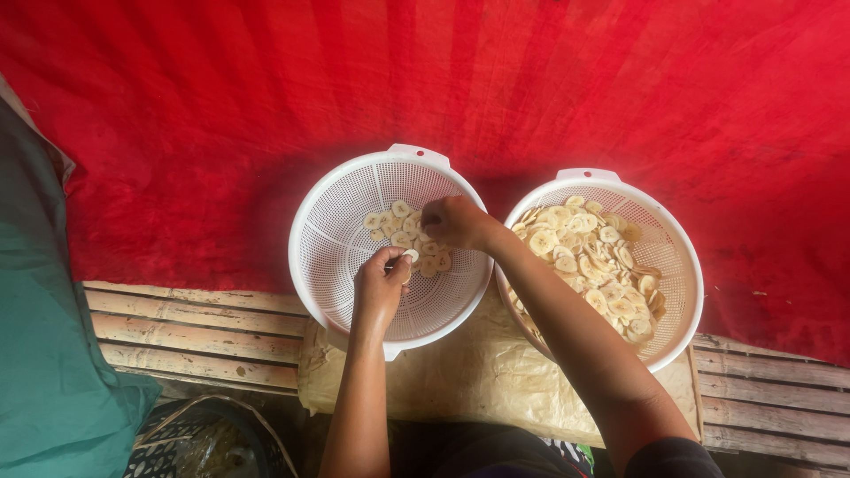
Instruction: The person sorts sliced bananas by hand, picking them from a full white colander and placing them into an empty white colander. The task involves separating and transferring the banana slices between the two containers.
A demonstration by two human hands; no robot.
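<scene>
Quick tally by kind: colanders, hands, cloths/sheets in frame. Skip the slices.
White colanders: 2, the left colander and the right colander
Hands: 2, the left hand pinching a pale slice, and the right hand over the slices in the left colander
Red cloth: 1
Brown paper sheet: 1
Green cloth: 1
Total: 7

Slatted wooden bench (pixel 195 332), red cloth (pixel 221 115) over its far part.
We see crumpled tan paper (pixel 460 376) on the slats; two white colanders, left (pixel 332 248) and right (pixel 677 257), sit side by side across paper and cloth.
</scene>
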